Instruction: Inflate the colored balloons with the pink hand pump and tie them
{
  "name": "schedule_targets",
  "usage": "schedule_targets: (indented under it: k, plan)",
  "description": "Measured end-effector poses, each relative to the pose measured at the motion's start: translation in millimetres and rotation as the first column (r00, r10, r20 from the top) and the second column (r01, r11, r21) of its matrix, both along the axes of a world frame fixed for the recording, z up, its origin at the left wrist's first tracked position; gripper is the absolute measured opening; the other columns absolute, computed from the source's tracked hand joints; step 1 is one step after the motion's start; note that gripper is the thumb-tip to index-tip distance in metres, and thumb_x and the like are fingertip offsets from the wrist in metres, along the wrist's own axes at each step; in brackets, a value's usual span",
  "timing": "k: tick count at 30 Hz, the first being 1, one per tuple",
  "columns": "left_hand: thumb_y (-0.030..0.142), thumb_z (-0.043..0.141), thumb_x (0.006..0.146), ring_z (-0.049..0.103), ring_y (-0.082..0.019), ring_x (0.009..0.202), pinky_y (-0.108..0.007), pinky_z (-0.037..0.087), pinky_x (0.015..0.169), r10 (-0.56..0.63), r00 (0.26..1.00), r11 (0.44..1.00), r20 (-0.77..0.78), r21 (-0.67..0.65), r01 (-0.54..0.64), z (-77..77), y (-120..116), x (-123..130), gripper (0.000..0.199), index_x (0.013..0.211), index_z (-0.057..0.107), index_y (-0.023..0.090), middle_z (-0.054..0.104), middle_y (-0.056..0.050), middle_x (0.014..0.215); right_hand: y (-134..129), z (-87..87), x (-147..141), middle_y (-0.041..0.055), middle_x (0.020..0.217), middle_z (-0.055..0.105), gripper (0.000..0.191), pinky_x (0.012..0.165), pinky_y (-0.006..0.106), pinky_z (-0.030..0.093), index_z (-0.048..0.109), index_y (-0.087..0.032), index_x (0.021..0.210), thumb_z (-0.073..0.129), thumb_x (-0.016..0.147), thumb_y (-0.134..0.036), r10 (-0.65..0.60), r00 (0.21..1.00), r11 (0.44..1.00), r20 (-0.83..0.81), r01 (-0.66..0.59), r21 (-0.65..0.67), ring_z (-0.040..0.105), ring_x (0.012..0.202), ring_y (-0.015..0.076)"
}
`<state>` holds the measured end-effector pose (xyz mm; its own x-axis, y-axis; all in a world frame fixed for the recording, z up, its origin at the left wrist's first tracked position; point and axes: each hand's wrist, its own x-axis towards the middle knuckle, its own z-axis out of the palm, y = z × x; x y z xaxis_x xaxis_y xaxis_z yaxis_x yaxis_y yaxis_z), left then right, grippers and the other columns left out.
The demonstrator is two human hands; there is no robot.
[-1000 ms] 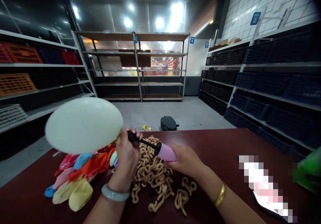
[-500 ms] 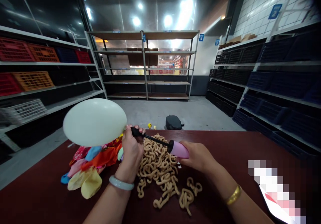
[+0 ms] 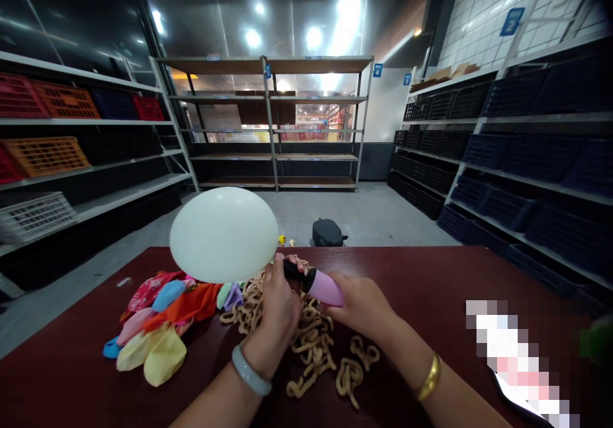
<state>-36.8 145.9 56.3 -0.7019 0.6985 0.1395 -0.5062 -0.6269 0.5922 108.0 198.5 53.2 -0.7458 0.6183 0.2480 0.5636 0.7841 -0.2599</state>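
A pale mint-white balloon (image 3: 223,234), inflated to an oval, hangs over the table's far left part. My left hand (image 3: 278,303) is closed around its neck and the black end of a balloon pump, so the joint between them is hidden. My right hand (image 3: 366,301) grips the pink part of the balloon pump (image 3: 327,289). No rod shows between the pump's pink and black parts. Beneath both hands lies a heap of tan, curled, ring-like pieces (image 3: 311,351). Left of it rests a pile of limp, uninflated balloons (image 3: 165,354) in several colours.
The dark red table (image 3: 412,377) carries a blurred-out white item (image 3: 520,364) at the right. A dark grey bag (image 3: 327,232) and a small yellow object (image 3: 282,239) are on the floor beyond. Shelves with crates (image 3: 48,156) line both sides; a rack (image 3: 316,158) stands behind.
My left hand and the balloon have moved right, toward my right hand. The pump's black rod, long and visible before, has slid in. The view has shifted slightly.
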Motion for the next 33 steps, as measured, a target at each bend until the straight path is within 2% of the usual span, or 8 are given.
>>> schedule_targets:
  k: [4, 11, 15, 21, 26, 28, 33]
  plan:
    - [0.034, 0.071, 0.078, 0.053, -0.011, 0.057, -0.027, 0.046, 0.058, 0.077, 0.997, 0.997, -0.011, -0.011, -0.077, 9.8, -1, -18, 0.026, 0.076, 0.050, 0.018, 0.054, 0.002, 0.068, 0, -1.1, -2, 0.0028, 0.094, 0.073, 0.041, 0.063, 0.029, 0.036, 0.058, -0.027, 0.109, 0.065, 0.078, -0.052, 0.012, 1.000, 0.998, -0.016, -0.013, -0.062, 0.068, 0.084, 0.0251]
    - [0.029, 0.070, 0.079, 0.052, -0.013, 0.056, -0.026, 0.043, 0.053, 0.195, 0.981, 0.979, 0.026, 0.050, -0.196, 33.6, -14, -86, 0.023, 0.079, 0.050, 0.019, 0.053, 0.002, 0.065, 14, 2.7, 6, 0.0042, 0.097, 0.073, 0.048, 0.067, 0.029, 0.038, 0.060, -0.028, 0.114, 0.065, 0.077, -0.057, 0.035, 0.999, 0.996, 0.004, -0.034, -0.086, 0.067, 0.089, 0.0257]
    - [0.029, 0.068, 0.080, 0.052, -0.012, 0.055, -0.026, 0.043, 0.053, 0.203, 0.979, 0.977, 0.024, 0.067, -0.204, 37.7, -19, -101, 0.019, 0.089, 0.055, 0.018, 0.053, 0.002, 0.066, 21, 1.0, 11, 0.0047, 0.100, 0.072, 0.048, 0.071, 0.030, 0.040, 0.060, -0.028, 0.116, 0.064, 0.078, -0.057, 0.059, 0.998, 0.995, 0.001, -0.058, -0.083, 0.067, 0.091, 0.0255]
    - [0.033, 0.072, 0.078, 0.052, -0.012, 0.056, -0.025, 0.043, 0.055, 0.180, 0.982, 0.977, 0.046, 0.103, -0.184, 29.0, -10, -84, 0.027, 0.077, 0.049, 0.018, 0.053, 0.002, 0.066, 22, 2.3, 14, 0.0058, 0.098, 0.073, 0.049, 0.068, 0.031, 0.039, 0.059, -0.026, 0.115, 0.064, 0.078, -0.057, 0.055, 0.998, 0.998, -0.001, -0.055, -0.025, 0.068, 0.089, 0.0274]
    - [0.034, 0.073, 0.077, 0.055, -0.013, 0.061, -0.027, 0.048, 0.061, 0.078, 0.996, 0.994, 0.051, 0.067, -0.082, 12.8, 0, -44, 0.028, 0.079, 0.050, 0.018, 0.055, 0.002, 0.069, 16, 7.0, 13, 0.0058, 0.095, 0.073, 0.045, 0.065, 0.030, 0.037, 0.059, -0.025, 0.111, 0.063, 0.078, -0.056, 0.019, 0.999, 1.000, 0.028, -0.019, 0.003, 0.068, 0.086, 0.0279]
    - [0.034, 0.072, 0.078, 0.058, -0.014, 0.066, -0.031, 0.051, 0.068, 0.026, 0.999, 0.999, 0.045, 0.032, -0.028, 7.2, 1, -25, 0.026, 0.083, 0.052, 0.018, 0.058, 0.000, 0.074, 13, 7.1, 11, 0.0049, 0.094, 0.073, 0.044, 0.063, 0.030, 0.036, 0.059, -0.026, 0.110, 0.063, 0.079, -0.056, 0.016, 1.000, 1.000, 0.015, -0.016, 0.002, 0.069, 0.085, 0.0276]
    - [0.035, 0.069, 0.080, 0.060, -0.015, 0.070, -0.037, 0.052, 0.077, -0.053, 0.999, 0.999, 0.011, -0.002, 0.053, 3.0, -3, 1, 0.023, 0.088, 0.054, 0.019, 0.060, -0.001, 0.078, 7, 3.4, 7, 0.0032, 0.093, 0.073, 0.043, 0.062, 0.029, 0.035, 0.058, -0.026, 0.111, 0.066, 0.077, -0.050, 0.031, 0.998, 0.999, -0.056, -0.032, -0.018, 0.069, 0.084, 0.0266]
